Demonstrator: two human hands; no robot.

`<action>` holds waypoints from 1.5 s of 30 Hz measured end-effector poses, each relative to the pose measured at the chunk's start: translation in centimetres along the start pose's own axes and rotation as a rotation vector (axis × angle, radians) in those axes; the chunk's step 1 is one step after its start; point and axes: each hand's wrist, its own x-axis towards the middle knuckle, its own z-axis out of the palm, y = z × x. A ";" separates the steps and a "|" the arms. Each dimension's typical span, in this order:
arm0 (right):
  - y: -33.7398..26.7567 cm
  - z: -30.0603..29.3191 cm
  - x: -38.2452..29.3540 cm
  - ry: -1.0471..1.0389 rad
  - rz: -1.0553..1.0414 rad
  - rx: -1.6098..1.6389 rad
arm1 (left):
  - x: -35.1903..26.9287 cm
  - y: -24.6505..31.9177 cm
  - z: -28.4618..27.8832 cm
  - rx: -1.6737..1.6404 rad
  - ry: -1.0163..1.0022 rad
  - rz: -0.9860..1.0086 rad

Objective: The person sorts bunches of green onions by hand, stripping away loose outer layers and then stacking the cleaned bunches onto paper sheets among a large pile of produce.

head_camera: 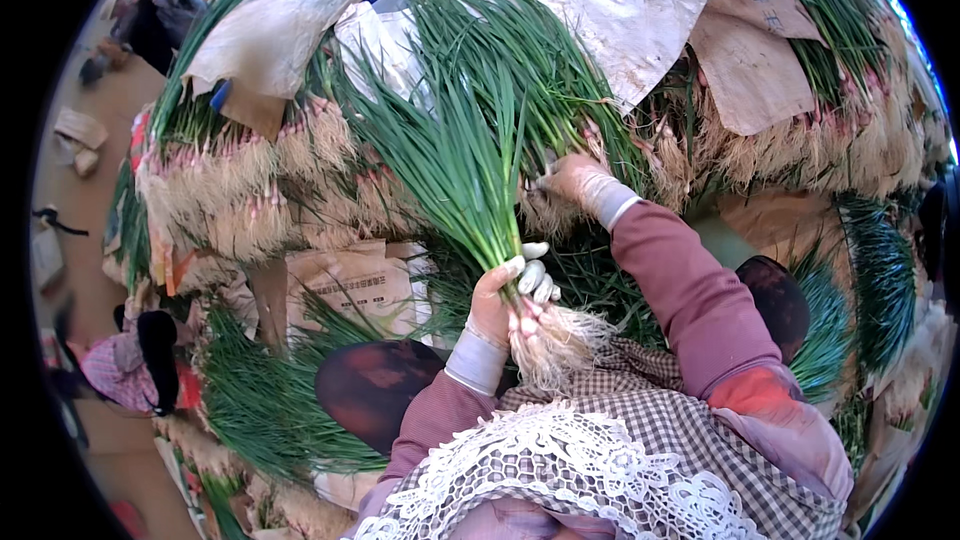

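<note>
A bunch of green-leaved allium plants [480, 202] with pinkish white bulbs and long pale roots is held in my left hand [506, 289], which is closed round the stems just above the bulbs. Its leaves fan out up and to the left, and the roots hang over my checked apron [660, 420]. Up and to the right, my right hand [577, 178] reaches to the root end of a larger leafy pile [517, 52]. Its fingertips are partly hidden among stems and roots, so its hold is unclear. Both hands wear pale gloves or finger covers.
Rows of similar plants with dense roots [232, 187] run left and right, partly under white woven sacks [615, 7]. Brown printed sacks [352, 285] and loose leaves [277, 382] lie near my knees. Another person [127, 367] in a checked top is at the far left.
</note>
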 end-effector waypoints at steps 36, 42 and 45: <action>2.0 -0.6 -1.0 -0.015 -0.103 -0.112 | 0.4 -0.4 -0.1 0.048 0.172 -0.107; 0.9 -1.8 -5.7 -0.083 -0.263 0.049 | 0.1 1.7 -1.0 -0.056 0.216 0.080; 1.2 -0.1 -9.5 -0.017 -0.499 -0.068 | 0.6 1.2 0.0 0.097 0.300 0.043</action>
